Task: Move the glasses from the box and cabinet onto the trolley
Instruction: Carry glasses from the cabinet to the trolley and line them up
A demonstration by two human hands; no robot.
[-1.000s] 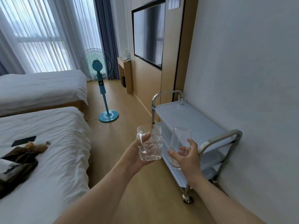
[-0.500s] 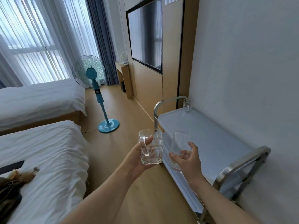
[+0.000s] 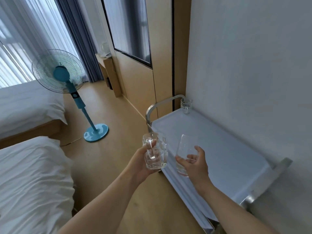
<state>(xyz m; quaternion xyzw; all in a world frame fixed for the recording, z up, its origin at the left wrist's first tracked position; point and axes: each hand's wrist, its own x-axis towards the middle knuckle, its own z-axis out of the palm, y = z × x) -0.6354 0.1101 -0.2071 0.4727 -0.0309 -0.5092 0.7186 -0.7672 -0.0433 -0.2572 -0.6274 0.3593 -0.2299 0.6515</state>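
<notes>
My left hand (image 3: 141,160) grips a clear glass mug (image 3: 156,153) by its handle, held upright just off the near left edge of the trolley (image 3: 224,149). My right hand (image 3: 194,163) holds a smooth clear tumbler (image 3: 185,147), tilted a little, above the trolley's pale top shelf near its front edge. A third small glass (image 3: 185,105) stands on the shelf's far corner against the wall, beside the metal handle (image 3: 158,104).
The trolley stands along the white wall on the right, with a second metal handle (image 3: 263,183) at its near end. A blue standing fan (image 3: 67,81) is on the wooden floor to the left. Two white beds (image 3: 32,179) fill the left side.
I have come closer to the trolley and look down on it more steeply. Both hands with their glasses have moved over toward the trolley's top shelf.
</notes>
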